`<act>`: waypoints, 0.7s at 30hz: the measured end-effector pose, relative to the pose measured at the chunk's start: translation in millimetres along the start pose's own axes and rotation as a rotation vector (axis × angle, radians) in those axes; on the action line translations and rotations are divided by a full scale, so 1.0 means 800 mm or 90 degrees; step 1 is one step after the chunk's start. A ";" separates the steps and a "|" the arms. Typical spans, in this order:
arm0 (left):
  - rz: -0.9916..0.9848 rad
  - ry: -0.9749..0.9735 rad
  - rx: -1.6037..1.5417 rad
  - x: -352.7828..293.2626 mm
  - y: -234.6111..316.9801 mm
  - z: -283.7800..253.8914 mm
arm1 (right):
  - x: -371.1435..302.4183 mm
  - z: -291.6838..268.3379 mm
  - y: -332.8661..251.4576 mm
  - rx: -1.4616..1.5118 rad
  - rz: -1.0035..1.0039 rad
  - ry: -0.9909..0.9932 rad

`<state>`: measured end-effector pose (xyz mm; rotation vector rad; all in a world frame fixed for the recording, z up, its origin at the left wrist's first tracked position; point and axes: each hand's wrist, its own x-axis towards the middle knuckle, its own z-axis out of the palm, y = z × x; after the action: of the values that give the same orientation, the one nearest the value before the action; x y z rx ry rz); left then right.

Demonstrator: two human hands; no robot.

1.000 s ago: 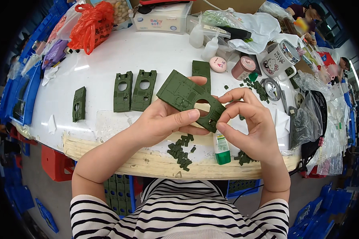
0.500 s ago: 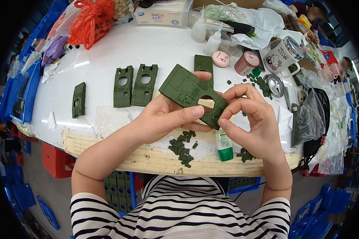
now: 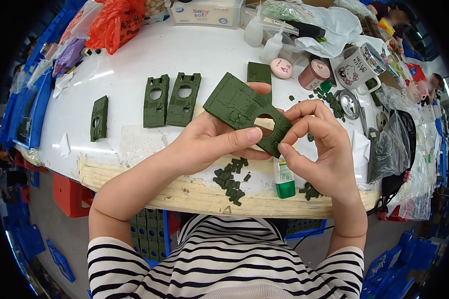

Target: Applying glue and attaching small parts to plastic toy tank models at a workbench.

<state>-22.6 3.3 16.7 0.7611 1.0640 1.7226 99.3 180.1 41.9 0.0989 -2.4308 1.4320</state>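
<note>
My left hand [image 3: 204, 142] holds a dark green plastic model tank hull part [image 3: 233, 101], tilted above the table, with the thumb beside its round hole and the fingers behind. My right hand [image 3: 325, 145] is closed at the hull part's right end, thumb and fingers at its edge; whether a small piece is between the fingertips is hidden. A heap of small dark green pieces [image 3: 228, 183] lies below my left hand. Under my right hand are a small bottle with a green lower end [image 3: 285, 188] and more small green pieces [image 3: 310, 191].
Similar green hull parts [image 3: 156, 101] lie at left, and another [image 3: 259, 73] lies behind the held one. Two white squeeze bottles [image 3: 272, 49], a pink tin [image 3: 314, 74], a white mug [image 3: 355, 70] and plastic bags [image 3: 391, 142] crowd the right. A red bag [image 3: 115, 26] sits far left.
The hull part and both hands have shifted slightly right and up in the picture. My grip looks the same, with the right fingers still at the part's right end.
</note>
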 end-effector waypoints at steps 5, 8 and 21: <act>0.010 0.007 0.008 0.000 -0.003 0.000 | -0.001 -0.002 0.001 0.006 0.012 -0.020; 0.012 0.005 0.018 0.000 -0.004 0.000 | -0.001 -0.002 0.001 -0.002 0.001 -0.027; 0.042 0.008 -0.041 0.001 0.009 -0.004 | 0.003 -0.013 -0.016 -0.223 -0.179 0.041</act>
<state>-28.0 1.8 21.9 0.7534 0.9967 1.8105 102.1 183.0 58.3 0.2945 -2.4565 0.8664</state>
